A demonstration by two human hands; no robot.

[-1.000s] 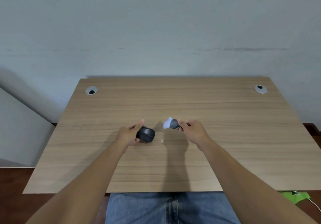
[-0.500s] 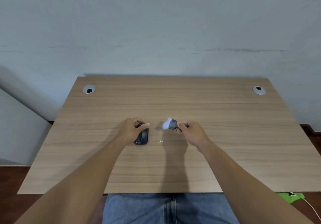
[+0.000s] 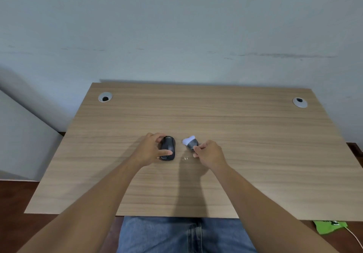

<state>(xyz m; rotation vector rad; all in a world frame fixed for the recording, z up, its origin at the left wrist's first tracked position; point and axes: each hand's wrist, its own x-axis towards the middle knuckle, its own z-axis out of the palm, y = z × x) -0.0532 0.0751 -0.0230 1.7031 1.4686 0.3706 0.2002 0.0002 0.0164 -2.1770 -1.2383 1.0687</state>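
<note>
Mouse (image 3: 168, 148) now flat (logo unreadable), left hand (image 3: 150, 148) gripping, right hand (image 3: 210, 153) pinching brush (image 3: 190, 142)

- mouse (image 3: 168, 148): black, pale lettering
- brush (image 3: 190, 142): grey body, white tip
- desk (image 3: 245, 144): light wood grain
- jeans (image 3: 176, 235): blue
- wall (image 3: 176, 27): pale grey

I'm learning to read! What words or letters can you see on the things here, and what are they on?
Black computer mouse: small pale lettering near its far end, too blurred to read for certain.
Small grey and white brush: no writing visible.
Desk: no writing visible.
</note>
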